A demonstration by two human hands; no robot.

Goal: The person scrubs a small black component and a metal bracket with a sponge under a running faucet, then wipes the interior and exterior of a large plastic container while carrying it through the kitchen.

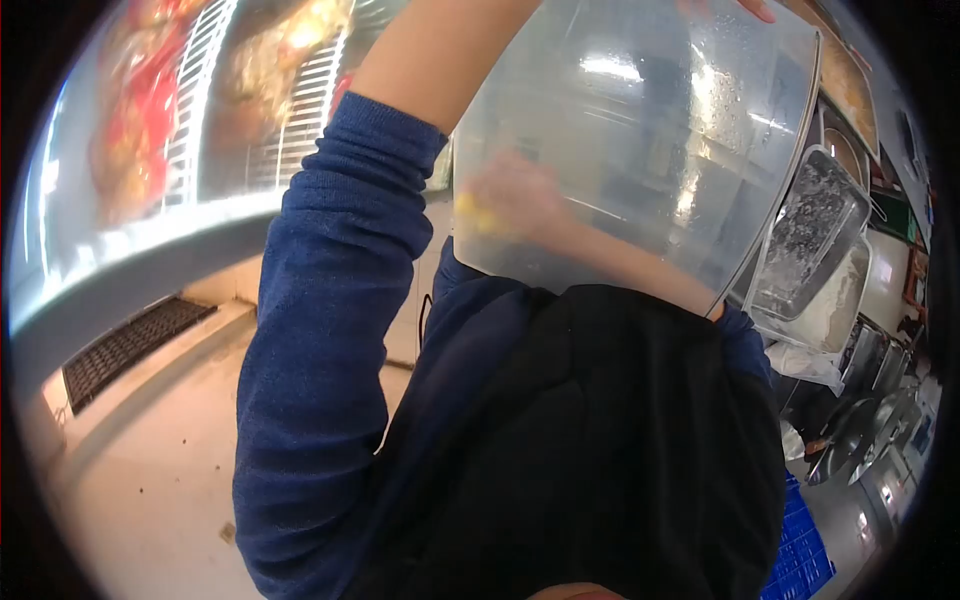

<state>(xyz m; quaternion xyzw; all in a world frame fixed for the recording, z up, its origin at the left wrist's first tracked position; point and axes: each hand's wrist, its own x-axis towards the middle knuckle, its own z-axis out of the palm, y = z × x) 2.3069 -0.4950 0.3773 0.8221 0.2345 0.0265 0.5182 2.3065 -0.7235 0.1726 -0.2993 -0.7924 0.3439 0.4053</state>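
Note:
A large clear plastic container (640, 130), wet with droplets, is tilted in front of my chest with its open rim toward the right. My left arm reaches up past its far side. Fingers of my left hand (757, 10) show at the top edge, gripping the container; the rest of that hand is out of frame. From the right, my right forearm goes into the container. Through the cloudy wall, my right hand (515, 195) appears blurred, closed around a yellow sponge (474, 215) against the inner side near the bottom.
At the upper left is a lit unit with white wire racks (195, 100) and blurred red and yellow packages. A dark grate (135, 345) lies low on the left. On the right stand a clear tub (810, 230), stacked metal pans (870, 430) and a blue crate (800, 540).

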